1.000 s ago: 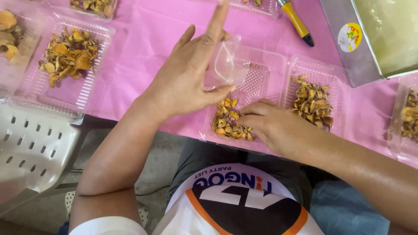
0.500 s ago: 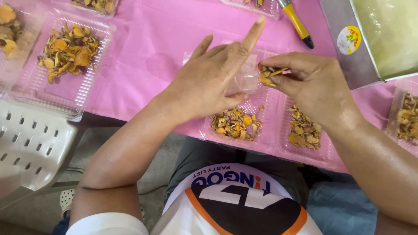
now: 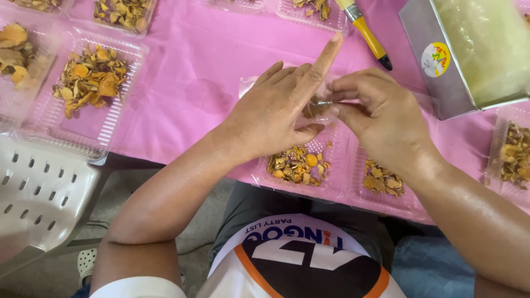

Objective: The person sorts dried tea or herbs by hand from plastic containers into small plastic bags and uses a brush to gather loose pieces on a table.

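My left hand [image 3: 276, 113] holds a small clear plastic bag [image 3: 320, 107] open above a clear tray, index finger stretched out. My right hand [image 3: 381, 118] meets it from the right, fingertips pinched on a few dried orange-brown pieces at the bag's mouth. Below the hands lies a clear plastic tray [image 3: 342, 190] with two piles of dried orange and brown slices [image 3: 298, 164], one under each hand. Most of the bag is hidden between the hands.
A pink cloth [image 3: 193, 83] covers the table. More clear trays of dried slices [image 3: 91, 80] lie at the left, top and right edge [image 3: 513, 154]. A yellow-handled brush [image 3: 367, 33] and a metal box [image 3: 469, 55] sit at upper right. A white plastic chair [image 3: 38, 198] stands at lower left.
My right hand rose from the tray's pile with dried pieces and came to the bag's mouth. My left hand kept the bag above the tray, shifting slightly.
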